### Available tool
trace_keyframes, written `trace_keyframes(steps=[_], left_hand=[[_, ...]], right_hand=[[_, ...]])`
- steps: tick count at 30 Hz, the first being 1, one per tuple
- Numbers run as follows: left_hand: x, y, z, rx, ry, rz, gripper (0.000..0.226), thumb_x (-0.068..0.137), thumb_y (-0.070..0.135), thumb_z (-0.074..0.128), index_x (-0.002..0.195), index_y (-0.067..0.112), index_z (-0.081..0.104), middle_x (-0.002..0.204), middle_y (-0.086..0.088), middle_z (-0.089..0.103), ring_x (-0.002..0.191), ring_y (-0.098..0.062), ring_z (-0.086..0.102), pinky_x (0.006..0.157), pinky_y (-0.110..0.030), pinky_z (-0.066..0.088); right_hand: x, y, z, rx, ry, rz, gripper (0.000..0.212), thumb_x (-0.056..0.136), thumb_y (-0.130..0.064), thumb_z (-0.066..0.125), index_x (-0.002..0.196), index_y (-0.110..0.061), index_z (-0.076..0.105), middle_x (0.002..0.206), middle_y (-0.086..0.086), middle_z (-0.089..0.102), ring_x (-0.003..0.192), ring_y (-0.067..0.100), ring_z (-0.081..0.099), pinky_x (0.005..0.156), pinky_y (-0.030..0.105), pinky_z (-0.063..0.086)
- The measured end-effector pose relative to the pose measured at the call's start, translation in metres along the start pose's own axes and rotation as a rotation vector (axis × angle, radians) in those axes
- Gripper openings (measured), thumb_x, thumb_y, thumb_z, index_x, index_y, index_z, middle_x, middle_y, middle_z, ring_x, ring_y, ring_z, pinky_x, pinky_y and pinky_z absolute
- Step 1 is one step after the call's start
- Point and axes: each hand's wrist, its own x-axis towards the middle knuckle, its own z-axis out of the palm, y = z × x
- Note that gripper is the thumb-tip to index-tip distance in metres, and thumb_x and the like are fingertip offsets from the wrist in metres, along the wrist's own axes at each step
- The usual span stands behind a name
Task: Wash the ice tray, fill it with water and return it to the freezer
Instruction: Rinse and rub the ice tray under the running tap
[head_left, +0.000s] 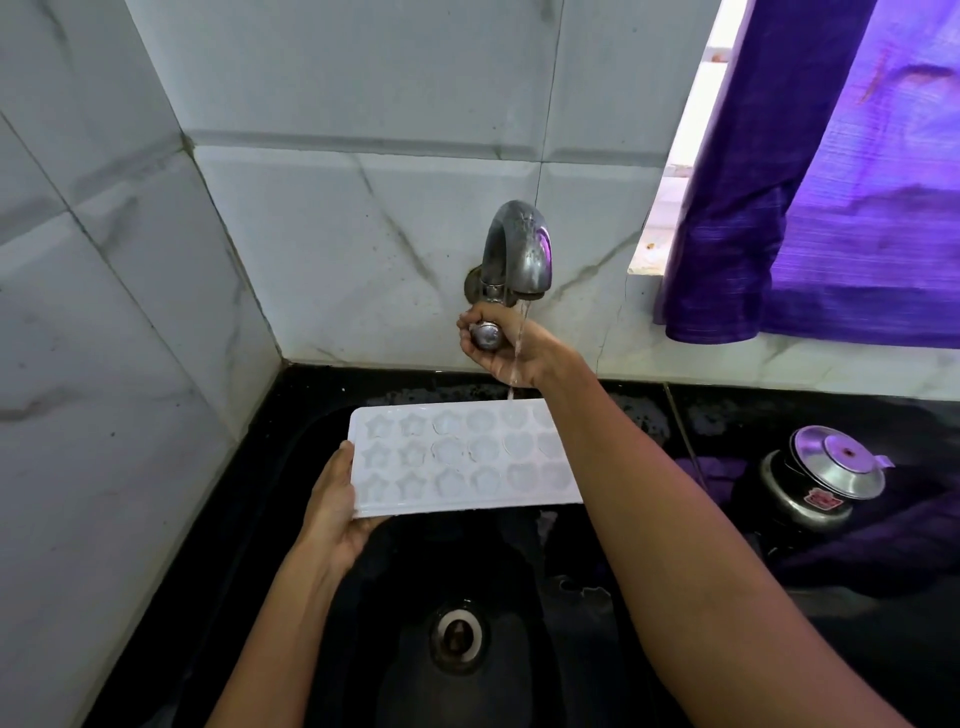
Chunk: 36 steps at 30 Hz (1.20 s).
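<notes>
The white ice tray (462, 457) was held level above the black sink (322, 597), over the basin's far half and clear of the drain (458, 635) below it. Its long axis ran left to right, roughly parallel to the sink's back edge, with the moulded cavities facing up; star shapes filled the left columns and rounder shapes the rest. The left hand (337, 506) gripped the tray's left short end, thumb on top of the rim and fingers curled underneath. The tray's right end passed behind the right forearm and could not be seen.

The right hand (501, 343) reached up to the wall-mounted tap (517, 249), fingers closed around its round knob (487, 334). A thin stream of water (519, 348) fell from the spout, passed the right wrist and met the tray near its far long edge, toward the right.

On the counter at the sink's right edge stood a steel pressure cooker (818, 480), beneath a purple curtain (831, 182).
</notes>
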Motion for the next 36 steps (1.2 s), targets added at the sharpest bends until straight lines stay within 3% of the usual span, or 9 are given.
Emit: trace_keyframes(steps=[5, 7, 10, 14, 21, 24, 26, 31, 36], left_hand=[[-0.007, -0.003, -0.002, 0.018, 0.002, 0.002, 0.034, 0.102, 0.038, 0.031, 0.104, 0.02, 0.061, 0.097, -0.004, 0.071, 0.087, -0.021, 0.068, 0.055, -0.031, 0.056], [-0.011, -0.003, -0.004, 0.027, 0.008, 0.011, 0.035, 0.102, 0.038, 0.032, 0.108, 0.019, 0.061, 0.097, -0.004, 0.071, 0.087, -0.021, 0.068, 0.054, -0.03, 0.056], [-0.015, -0.001, -0.009, 0.041, 0.011, 0.026, 0.037, 0.102, 0.038, 0.032, 0.116, 0.017, 0.059, 0.104, -0.007, 0.07, 0.091, -0.022, 0.068, 0.056, -0.031, 0.057], [-0.024, -0.001, -0.012, 0.021, 0.028, 0.027, 0.037, 0.102, 0.036, 0.033, 0.122, 0.015, 0.056, 0.106, -0.008, 0.068, 0.091, -0.023, 0.066, 0.061, -0.036, 0.053], [-0.038, -0.003, -0.018, 0.026, 0.022, 0.033, 0.041, 0.102, 0.038, 0.033, 0.128, 0.013, 0.053, 0.118, -0.012, 0.065, 0.096, -0.026, 0.065, 0.062, -0.036, 0.054], [-0.043, -0.004, -0.018, 0.03, 0.014, 0.039, 0.041, 0.101, 0.038, 0.034, 0.129, 0.013, 0.051, 0.118, -0.012, 0.065, 0.097, -0.027, 0.065, 0.064, -0.038, 0.054], [-0.044, -0.006, -0.02, 0.039, 0.005, 0.045, 0.04, 0.101, 0.037, 0.035, 0.129, 0.013, 0.051, 0.119, -0.012, 0.065, 0.099, -0.029, 0.065, 0.063, -0.039, 0.055], [-0.046, -0.013, -0.021, 0.051, -0.005, 0.049, 0.04, 0.101, 0.038, 0.035, 0.129, 0.014, 0.049, 0.119, -0.013, 0.065, 0.102, -0.03, 0.064, 0.066, -0.041, 0.055], [-0.05, -0.027, -0.023, 0.086, -0.036, 0.05, 0.04, 0.102, 0.037, 0.032, 0.128, 0.013, 0.049, 0.112, -0.011, 0.067, 0.096, -0.027, 0.065, 0.064, -0.039, 0.054]], right_hand=[[-0.022, 0.015, 0.002, -0.052, -0.04, 0.034, 0.027, 0.081, -0.027, 0.073, 0.087, -0.005, 0.058, 0.088, 0.015, 0.07, 0.079, 0.02, 0.068, 0.077, 0.03, 0.059], [-0.036, 0.021, 0.0, -0.225, -0.039, 0.035, 0.039, 0.085, -0.024, 0.069, 0.113, -0.002, 0.053, 0.108, 0.017, 0.065, 0.098, 0.025, 0.064, 0.091, 0.032, 0.053], [-0.059, 0.023, -0.013, -0.427, 0.033, -0.02, 0.038, 0.092, -0.014, 0.059, 0.125, 0.004, 0.051, 0.125, 0.021, 0.059, 0.112, 0.029, 0.06, 0.091, 0.031, 0.051], [-0.091, 0.02, -0.039, -0.58, 0.079, -0.107, 0.028, 0.101, -0.009, 0.04, 0.121, 0.006, 0.053, 0.114, 0.018, 0.064, 0.084, 0.017, 0.064, 0.083, 0.027, 0.052], [-0.12, 0.047, -0.095, -0.903, 0.467, -0.34, 0.029, 0.098, -0.005, 0.034, 0.104, 0.006, 0.06, 0.094, 0.014, 0.058, 0.087, 0.021, 0.055, 0.08, 0.034, 0.046], [-0.135, 0.068, -0.103, -0.785, 0.348, -0.144, 0.035, 0.103, -0.015, 0.029, 0.125, 0.007, 0.047, 0.124, 0.026, 0.056, 0.115, 0.033, 0.057, 0.092, 0.037, 0.048], [-0.141, 0.078, -0.101, -0.707, 0.292, -0.112, 0.037, 0.104, -0.016, 0.026, 0.129, 0.009, 0.04, 0.131, 0.025, 0.052, 0.117, 0.033, 0.056, 0.093, 0.036, 0.049], [-0.138, 0.092, -0.108, -0.62, 0.344, -0.141, 0.033, 0.103, -0.009, 0.028, 0.122, 0.014, 0.044, 0.119, 0.027, 0.058, 0.108, 0.036, 0.06, 0.074, 0.032, 0.055], [-0.135, 0.109, -0.125, -0.686, 0.398, -0.175, 0.026, 0.098, -0.003, 0.045, 0.115, 0.011, 0.059, 0.096, 0.016, 0.062, 0.084, 0.023, 0.061, 0.071, 0.03, 0.054]])
